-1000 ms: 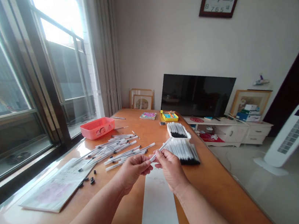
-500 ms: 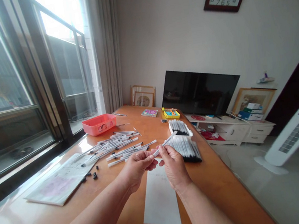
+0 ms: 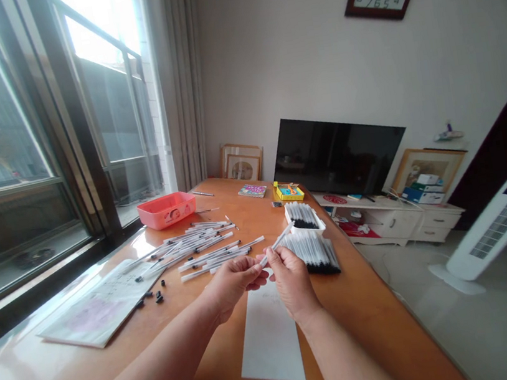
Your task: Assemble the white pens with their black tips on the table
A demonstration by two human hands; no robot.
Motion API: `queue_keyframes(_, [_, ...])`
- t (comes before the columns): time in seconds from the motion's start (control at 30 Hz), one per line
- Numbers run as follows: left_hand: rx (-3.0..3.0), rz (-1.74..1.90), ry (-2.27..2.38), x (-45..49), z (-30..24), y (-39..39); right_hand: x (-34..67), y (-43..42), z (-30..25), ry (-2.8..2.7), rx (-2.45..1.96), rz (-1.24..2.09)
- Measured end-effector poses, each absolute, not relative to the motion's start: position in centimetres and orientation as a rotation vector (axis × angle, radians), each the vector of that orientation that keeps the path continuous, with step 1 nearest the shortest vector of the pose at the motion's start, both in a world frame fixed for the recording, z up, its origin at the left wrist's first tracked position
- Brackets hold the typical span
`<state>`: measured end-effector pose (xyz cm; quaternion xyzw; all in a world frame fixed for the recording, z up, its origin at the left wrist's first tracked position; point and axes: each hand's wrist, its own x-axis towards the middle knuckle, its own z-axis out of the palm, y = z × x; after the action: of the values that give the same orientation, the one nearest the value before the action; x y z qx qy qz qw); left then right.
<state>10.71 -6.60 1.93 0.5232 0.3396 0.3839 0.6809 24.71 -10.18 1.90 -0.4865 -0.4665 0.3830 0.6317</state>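
My left hand [image 3: 235, 282] and my right hand [image 3: 290, 276] meet over the middle of the table, both closed in a pinch on one slim white pen [image 3: 285, 234]. The pen slants up to the right, its far end free; its lower end is hidden by my fingers. Left of my hands lie many loose white pens [image 3: 190, 244], some with black ends. Several small black caps [image 3: 159, 296] are scattered nearby. Just beyond my right hand is a row of pens [image 3: 312, 251] with black ends towards me, and behind it a white box [image 3: 319, 225] holding more.
Below my hands lies a sheet of paper [image 3: 270, 345] on the brown table [image 3: 350, 340]. A larger paper or booklet [image 3: 91, 313] is at left. Farther back are a red plastic basket [image 3: 166, 211], a colourful booklet [image 3: 252, 191] and a yellow box [image 3: 289, 192].
Both hands stay pinched on the pen in nearly the same place. The pen's free end has shifted slightly left. The whole view has moved a little.
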Motion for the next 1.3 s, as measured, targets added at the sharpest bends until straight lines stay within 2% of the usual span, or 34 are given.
queue_keyframes(0.4, [1.476,0.780,0.890,9.5,1.9,-6.2,25.1,-9.3,0.0,-1.215,-1.233,0.770])
queue_keyframes(0.53, [1.638,0.901,0.999,7.7,1.5,-5.0,25.4,-9.0,-0.5,-1.263,-1.272,0.754])
queue_keyframes(0.7, [1.798,1.080,1.359,2.7,2.7,-3.2,25.4,-9.2,-0.6,-1.377,-1.312,0.658])
queue_keyframes(0.8, [1.798,1.146,1.772,-0.2,3.7,-2.6,25.5,-9.4,-0.6,-1.416,-1.330,0.626])
queue_keyframes(0.87, [1.835,1.036,1.980,-1.3,4.0,-2.4,25.5,-9.4,-0.6,-1.438,-1.350,0.606])
queue_keyframes(1.03, [1.982,0.484,2.281,-1.8,3.9,-2.3,25.8,-9.2,-1.0,-1.504,-1.422,0.555])
queue_keyframes(1.3, [2.005,0.318,2.263,-2.4,2.5,-1.4,25.6,-9.2,-0.9,-1.534,-1.410,0.547])
